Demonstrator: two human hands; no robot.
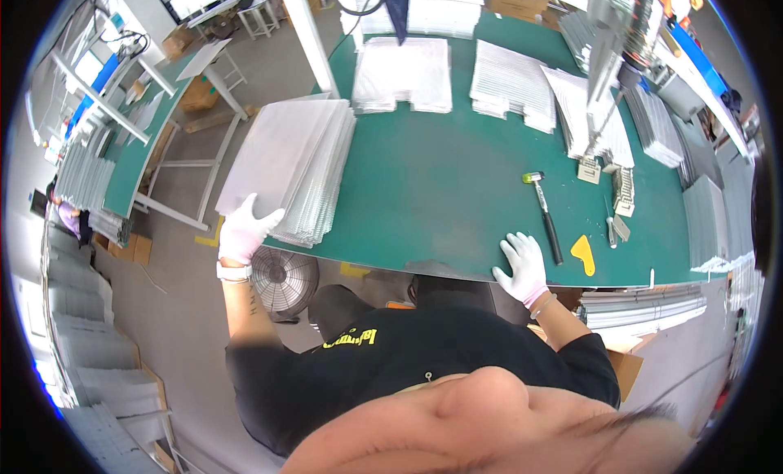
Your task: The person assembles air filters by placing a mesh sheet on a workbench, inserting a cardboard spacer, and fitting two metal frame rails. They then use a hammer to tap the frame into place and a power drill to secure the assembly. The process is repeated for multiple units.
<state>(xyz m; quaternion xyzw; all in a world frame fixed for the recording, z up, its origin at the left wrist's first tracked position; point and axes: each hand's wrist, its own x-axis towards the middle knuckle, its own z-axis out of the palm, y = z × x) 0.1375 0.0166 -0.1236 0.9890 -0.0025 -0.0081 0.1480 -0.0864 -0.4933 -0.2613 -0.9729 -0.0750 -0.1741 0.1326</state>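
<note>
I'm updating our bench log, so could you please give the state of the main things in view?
Sheet stack: piled, edges staggered
Left hand: gloved, against that stack
Right hand: gloved, nothing visibly held
Hammer: lying down, unheld
Yellow scraper: lying flat, unheld
Fan: spinning unclear

Your clear lane lies left of the hammer point(547, 221).
There, green tabletop point(424, 180) gives you passage as far as the tall sheet stack point(281, 156); right of the hammer, the yellow scraper point(584, 253) and screwdriver point(612, 233) block you.
</note>
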